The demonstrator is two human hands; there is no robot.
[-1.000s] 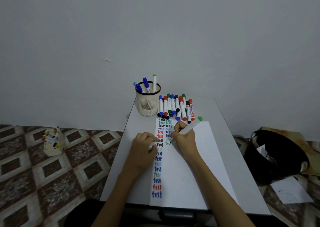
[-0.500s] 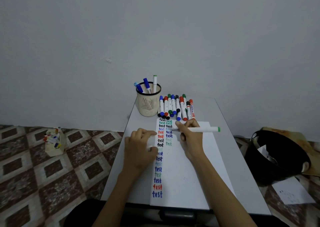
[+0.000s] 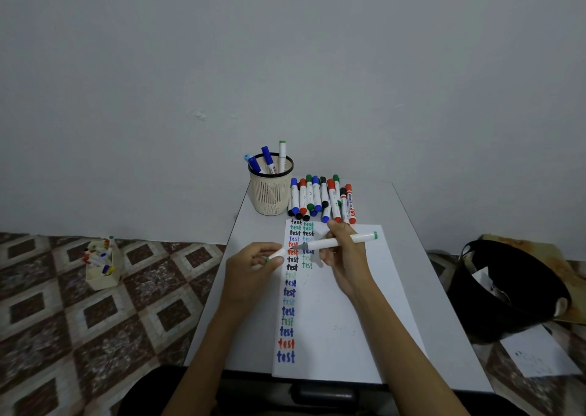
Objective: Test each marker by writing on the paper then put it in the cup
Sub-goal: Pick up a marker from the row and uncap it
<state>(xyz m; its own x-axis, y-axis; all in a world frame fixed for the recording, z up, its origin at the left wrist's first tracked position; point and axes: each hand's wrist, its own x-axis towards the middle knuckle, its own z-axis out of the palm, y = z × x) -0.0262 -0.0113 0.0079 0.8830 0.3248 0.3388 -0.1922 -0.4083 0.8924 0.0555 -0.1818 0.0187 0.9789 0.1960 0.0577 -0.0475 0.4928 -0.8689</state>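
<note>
My right hand grips a white marker with a green end, held level above the paper, its grey tip pointing left. My left hand pinches the marker's white cap, whose open end faces the tip a short way off. The paper bears two columns of the word "test" in several colours. A beige mesh cup at the table's far end holds several markers. A row of capped markers lies to the right of the cup.
The small grey table stands against a white wall. On the tiled floor to the left sits a small box of markers. A black bin and a loose sheet lie on the floor to the right.
My right hand lifted the marker off the paper and turned it level, tip to the left. My left hand raised the cap toward the tip.
</note>
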